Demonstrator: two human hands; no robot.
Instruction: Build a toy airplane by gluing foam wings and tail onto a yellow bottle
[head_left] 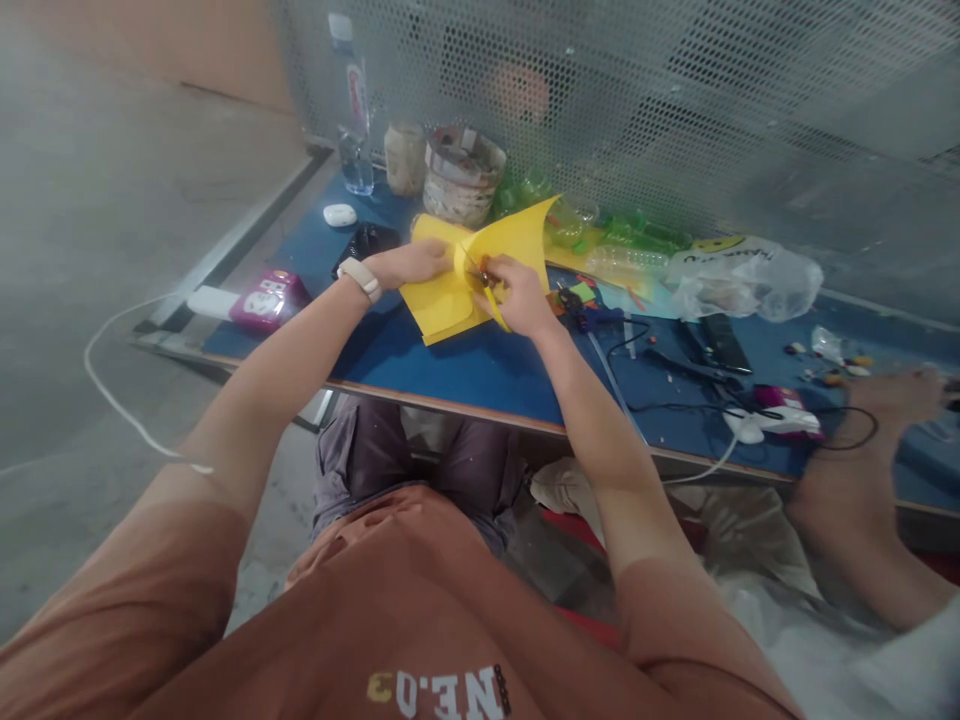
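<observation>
Scissors (497,310), gripped in your right hand (525,298), pointed far-left at yellow paper (516,240), toward your left hand (415,262), whose fingers pinched it.

A rust-brown short-sleeved T-shirt (450,610) bears white and yellow chest lettering; dark greyish-purple trousers (367,445) and a pale wristband (360,279) complete the outfit.

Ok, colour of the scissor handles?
Yellow on the scissors' lower handle, seen in the head view.

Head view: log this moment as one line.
left hand holding yellow paper | right hand holding scissors, blades at the paper | blue table beneath | clear bottle standing behind
</observation>
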